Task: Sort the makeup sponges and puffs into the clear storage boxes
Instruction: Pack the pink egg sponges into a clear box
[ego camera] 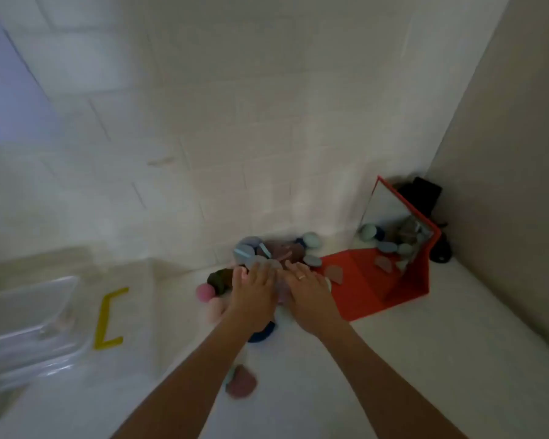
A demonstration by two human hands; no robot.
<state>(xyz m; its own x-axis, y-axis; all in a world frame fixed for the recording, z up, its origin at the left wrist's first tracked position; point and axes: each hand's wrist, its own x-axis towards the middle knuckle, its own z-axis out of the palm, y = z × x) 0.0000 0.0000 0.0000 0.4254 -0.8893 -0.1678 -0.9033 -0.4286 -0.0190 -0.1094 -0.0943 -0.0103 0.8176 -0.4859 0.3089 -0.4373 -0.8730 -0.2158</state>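
A heap of makeup sponges and puffs (267, 250) in blue, mauve, teal, pink and dark shades lies against the tiled wall on a white counter. My left hand (254, 291) and my right hand (308, 289) lie side by side on the near part of the heap, fingers stretched flat over the pieces. A pink sponge (205, 292) lies left of my left hand, a dark blue puff (262, 334) shows under my left wrist, and a mauve puff (241, 382) lies alone nearer to me. A clear storage box (29, 324) with a yellow clip (108, 318) stands at the far left, blurred.
A red-framed mirror stand (393, 280) sits right of the heap, with a couple of puffs on its red base and others reflected in the glass. A black object (425, 194) stands behind it in the corner. A beige wall (504, 185) closes the right side.
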